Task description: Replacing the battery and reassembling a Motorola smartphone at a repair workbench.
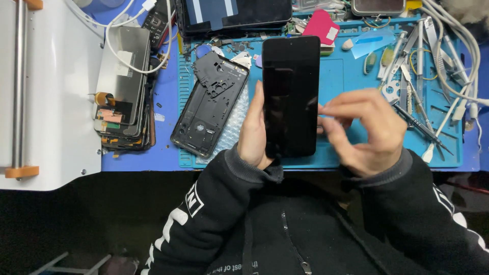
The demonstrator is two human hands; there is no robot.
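Note:
My left hand (253, 133) holds a black smartphone (290, 94) upright by its lower left edge, its dark screen facing me, above the blue work mat (351, 76). My right hand (362, 128) hovers just right of the phone with thumb and fingers pinched together near its right edge; whether it holds anything small I cannot tell. A black phone frame with its back removed (209, 104) lies tilted on bubble wrap to the left of my left hand.
A stack of screen panels (122, 91) sits at the left beside a white machine (46, 97). Tweezers, screwdrivers and other tools (412, 76) lie at the mat's right. White cables (458, 66) run along the right edge. A tablet (234, 12) lies at the back.

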